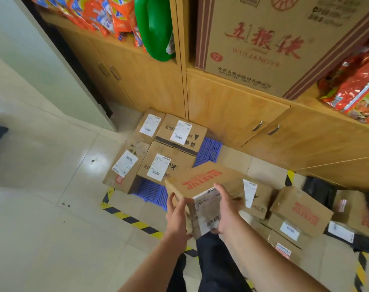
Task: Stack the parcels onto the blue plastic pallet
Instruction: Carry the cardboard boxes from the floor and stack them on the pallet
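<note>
Two hands: the left hand [177, 213] and right hand [229, 209] grip the held parcel [204, 180] at its near end, one on each side, fingers curled round its edges.
Held parcel: a brown carton with red lettering on top and a white shipping label [208, 209] on the near face. It is tilted and clear of the floor.
Blue pallet [209, 150]: on the tiled floor [53, 175] at the cabinet's foot, at 11 o'clock from the held parcel.
Parcels on pallet [164, 165]: four cartons in a two-by-two block, touching, white labels up.
Loose parcels [301, 209]: several cartons heaped on the floor at 3 o'clock from the hands.
Floor tape [133, 220]: yellow-and-black stripes along the pallet's near side.
Cabinet [232, 106]: wooden, at 12 o'clock; its shelf carries a large printed carton [263, 39], a green jug [156, 28] and orange packets [95, 13].
</note>
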Action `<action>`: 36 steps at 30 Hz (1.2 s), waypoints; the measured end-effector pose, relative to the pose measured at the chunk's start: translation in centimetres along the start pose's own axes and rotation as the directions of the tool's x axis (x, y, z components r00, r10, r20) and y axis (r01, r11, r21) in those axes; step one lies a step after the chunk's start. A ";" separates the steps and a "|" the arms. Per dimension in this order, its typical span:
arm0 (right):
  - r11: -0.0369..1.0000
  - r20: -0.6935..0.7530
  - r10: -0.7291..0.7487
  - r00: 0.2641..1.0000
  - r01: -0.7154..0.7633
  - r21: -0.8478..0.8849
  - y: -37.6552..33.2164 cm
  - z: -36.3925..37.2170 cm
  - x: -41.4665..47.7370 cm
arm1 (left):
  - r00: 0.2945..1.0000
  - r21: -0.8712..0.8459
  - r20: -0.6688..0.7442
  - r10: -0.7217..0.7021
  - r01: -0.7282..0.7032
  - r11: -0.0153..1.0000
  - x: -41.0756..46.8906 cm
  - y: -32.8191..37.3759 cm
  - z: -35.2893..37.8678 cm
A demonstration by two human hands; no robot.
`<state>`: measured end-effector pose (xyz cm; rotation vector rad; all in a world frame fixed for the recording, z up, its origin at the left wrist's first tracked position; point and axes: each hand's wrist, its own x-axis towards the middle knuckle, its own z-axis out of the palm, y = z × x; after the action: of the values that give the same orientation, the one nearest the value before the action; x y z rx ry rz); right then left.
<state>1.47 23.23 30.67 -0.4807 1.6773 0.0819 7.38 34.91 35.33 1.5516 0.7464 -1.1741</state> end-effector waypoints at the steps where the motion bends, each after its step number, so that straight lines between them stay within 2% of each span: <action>1: 1.000 -0.038 -0.028 0.999 0.028 0.012 -0.7 0.4 1.1 | 0.999 0.024 0.028 -0.033 0.032 0.999 1.7 0.2 0.4; 4: 0.988 -0.225 -0.154 0.962 0.146 -0.049 -2.6 0.8 5.8 | 0.988 0.101 0.115 -0.104 0.093 0.991 7.6 0.1 0.9; 7: 0.948 -0.323 -0.236 0.917 0.143 -0.285 -3.8 1.0 11.7 | 0.992 0.301 0.028 -0.126 0.111 0.947 15.8 -0.5 -0.1; 10: 0.885 -0.330 -0.315 0.890 0.150 -0.440 -5.1 2.5 17.7 | 0.999 0.625 -0.024 -0.033 0.041 0.779 25.2 -1.2 -1.4; 13: 0.870 -0.295 -0.377 0.878 0.226 -0.438 -6.2 6.1 24.6 | 0.997 0.821 -0.011 0.082 -0.038 0.570 32.4 -0.2 -2.1; 16: 0.810 -0.262 -0.458 0.850 0.277 -0.517 -7.5 10.4 29.9 | 0.971 0.889 -0.011 0.239 -0.100 0.447 38.5 0.5 -2.4; 18: 0.822 -0.302 -0.480 0.824 0.303 -0.482 -9.5 12.5 33.3 | 0.953 0.916 -0.013 0.304 -0.110 0.386 41.5 0.6 -1.8; 21: 0.887 -0.331 -0.422 0.844 0.309 -0.343 -12.8 12.8 41.6 | 0.947 0.923 -0.040 0.319 -0.087 0.374 45.2 1.3 -0.8; 23: 0.881 -0.314 -0.401 0.861 0.269 -0.388 -14.4 12.5 45.8 | 0.948 0.923 -0.075 0.310 -0.052 0.382 47.3 1.3 -0.3; 24: 0.852 -0.311 -0.413 0.856 0.242 -0.465 -14.4 12.7 45.6 | 0.946 0.928 -0.089 0.312 -0.036 0.372 48.0 1.0 -0.1; 26: 0.690 -0.264 -0.554 0.790 0.259 -0.676 -14.1 13.7 43.0 | 0.937 0.939 -0.097 0.336 -0.026 0.342 48.8 0.2 0.1; 27: 0.618 -0.223 -0.606 0.764 0.275 -0.737 -14.0 14.1 42.9 | 0.933 0.944 -0.092 0.349 -0.030 0.327 49.1 -0.1 0.1; 28: 0.594 -0.200 -0.612 0.765 0.277 -0.755 -13.9 14.6 42.9 | 0.931 0.948 -0.091 0.353 -0.028 0.318 49.3 -0.3 0.1; 32: 0.642 -0.176 -0.602 0.779 0.342 -0.686 -13.1 18.3 44.2 | 0.929 0.955 -0.115 0.352 0.006 0.296 49.5 -0.1 0.0; 36: 0.690 -0.116 -0.639 0.761 0.499 -0.524 -13.0 19.4 46.1 | 0.923 0.965 -0.119 0.366 0.020 0.262 49.9 -0.6 0.3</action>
<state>20.16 5.48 -14.16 -1.4436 1.7098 -0.0609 23.52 30.13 -11.68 2.8499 -0.1248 -1.2559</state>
